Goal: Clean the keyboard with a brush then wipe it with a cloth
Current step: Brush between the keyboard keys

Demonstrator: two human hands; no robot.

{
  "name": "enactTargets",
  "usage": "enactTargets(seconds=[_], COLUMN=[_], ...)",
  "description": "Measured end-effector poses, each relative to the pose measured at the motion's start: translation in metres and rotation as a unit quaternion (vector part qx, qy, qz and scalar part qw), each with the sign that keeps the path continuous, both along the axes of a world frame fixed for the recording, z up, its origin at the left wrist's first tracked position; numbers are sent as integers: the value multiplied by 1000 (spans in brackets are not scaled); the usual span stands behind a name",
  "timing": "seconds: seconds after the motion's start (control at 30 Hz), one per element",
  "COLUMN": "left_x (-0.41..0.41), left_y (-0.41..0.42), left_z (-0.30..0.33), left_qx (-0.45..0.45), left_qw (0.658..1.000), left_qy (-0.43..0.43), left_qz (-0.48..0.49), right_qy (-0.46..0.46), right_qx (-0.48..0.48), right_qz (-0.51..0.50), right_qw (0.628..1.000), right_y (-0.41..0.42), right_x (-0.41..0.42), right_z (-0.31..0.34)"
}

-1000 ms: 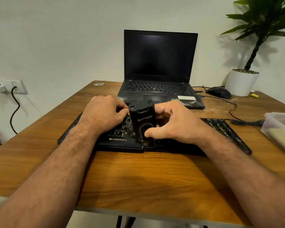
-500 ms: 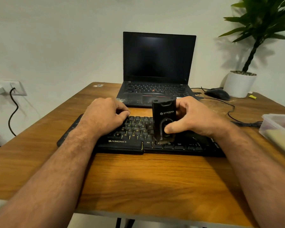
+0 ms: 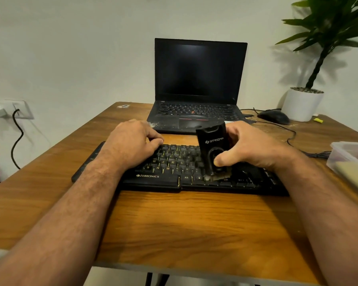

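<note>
A black Zebronics keyboard lies across the middle of the wooden table. My right hand grips a black brush tool upright, thumb on its front, with the bristles pressed on the bottom key row right of centre. My left hand rests on the left half of the keyboard with its fingers curled over the far keys, holding it down. No cloth can be made out for sure.
An open black laptop stands behind the keyboard. A black mouse with its cable and a potted plant sit at the back right. A clear plastic container is at the right edge. A wall socket is on the left.
My right hand has swept the brush to the right along the keyboard, from near the middle toward the right half. My left hand has stayed on the left side.
</note>
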State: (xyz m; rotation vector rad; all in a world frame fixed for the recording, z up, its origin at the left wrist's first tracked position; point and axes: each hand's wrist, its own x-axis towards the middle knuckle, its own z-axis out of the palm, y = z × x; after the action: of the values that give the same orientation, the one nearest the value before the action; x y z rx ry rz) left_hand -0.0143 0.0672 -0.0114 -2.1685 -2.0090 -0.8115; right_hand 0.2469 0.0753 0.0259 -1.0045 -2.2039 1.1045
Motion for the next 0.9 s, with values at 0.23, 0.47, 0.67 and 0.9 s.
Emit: enactTargets(seconds=[0.23, 0.47, 0.67, 0.9], left_x=[2, 2, 1, 0], left_y=[-1, -4, -3, -1], left_z=[1, 1, -2, 1], left_qx=[-10, 12, 65, 6], left_qw=[1000, 1000, 996, 999], left_qy=[27, -15, -50, -19], left_qz=[-11, -8, -34, -30], right_qy=[1, 21, 10, -1], right_qx=[31, 70, 114, 116], right_qz=[-39, -93, -212, -193], right_qw=[999, 993, 971, 974], right_y=[4, 8, 20, 17], right_x=[-12, -19, -22, -25], right_z=[-14, -21, -22, -24])
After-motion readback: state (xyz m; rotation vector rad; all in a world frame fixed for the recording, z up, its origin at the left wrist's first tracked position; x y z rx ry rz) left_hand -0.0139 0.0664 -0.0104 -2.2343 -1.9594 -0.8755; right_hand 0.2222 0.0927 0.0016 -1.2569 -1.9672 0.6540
